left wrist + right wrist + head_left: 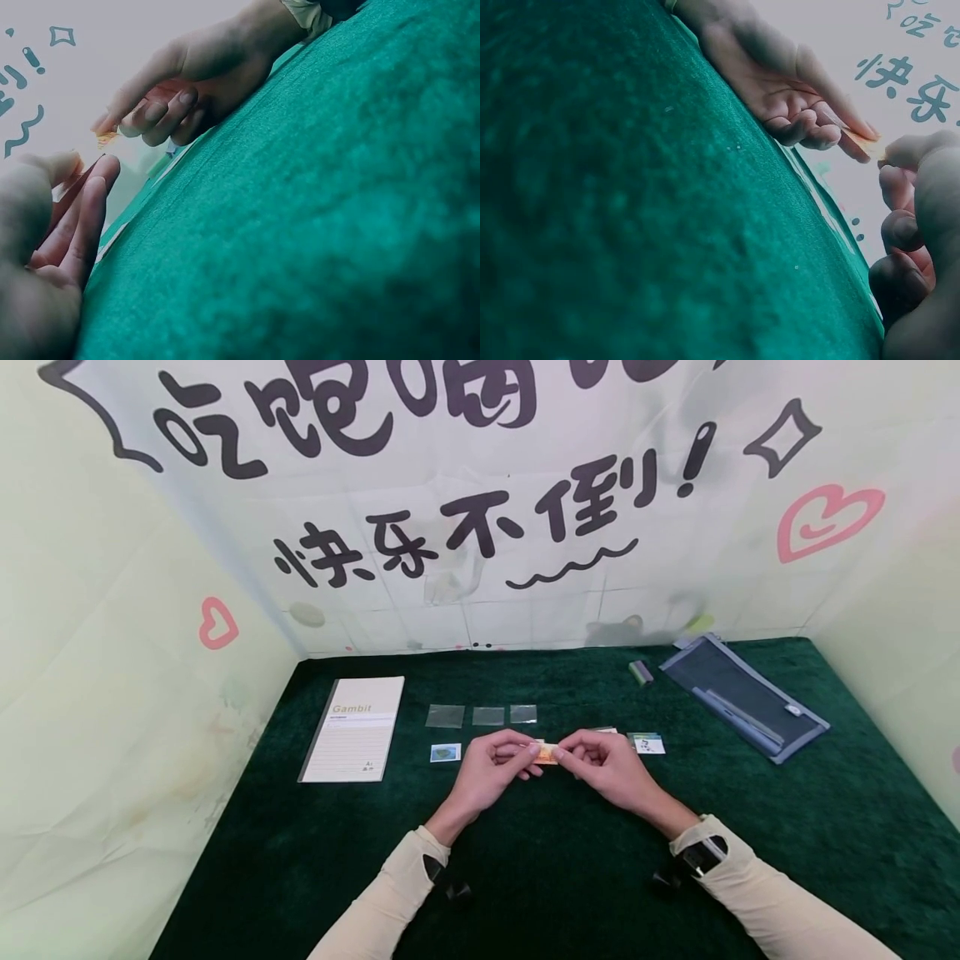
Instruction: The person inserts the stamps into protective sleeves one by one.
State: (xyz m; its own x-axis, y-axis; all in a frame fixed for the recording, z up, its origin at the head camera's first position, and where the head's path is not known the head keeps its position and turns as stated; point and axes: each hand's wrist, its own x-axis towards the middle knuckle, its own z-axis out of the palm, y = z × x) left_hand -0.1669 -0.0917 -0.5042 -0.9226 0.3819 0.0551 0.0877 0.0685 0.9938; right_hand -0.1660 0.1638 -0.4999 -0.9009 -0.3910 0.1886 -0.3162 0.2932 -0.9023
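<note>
Over the middle of the table, a small orange stamp (547, 754) is held up between both hands. The left hand (491, 767) pinches its left end between thumb and fingers, and the right hand (604, 766) pinches the right end. Side-on in the right wrist view, the stamp (862, 142) spans the gap between the fingertips; its printed face cannot be read. A blue stamp with a white border (446, 752) lies left of the left hand. Beyond the hands three clear plastic sleeves (446, 716) lie in a row. Just right of the right hand is a white stamp-like piece (648, 743).
A notebook (354, 731) lies at the left of the dark green cloth (525, 877). Toward the back right are a blue mesh zip pouch (750, 693) and a small purple-and-green block (641, 672). Printed fabric walls (525, 618) enclose the back and sides.
</note>
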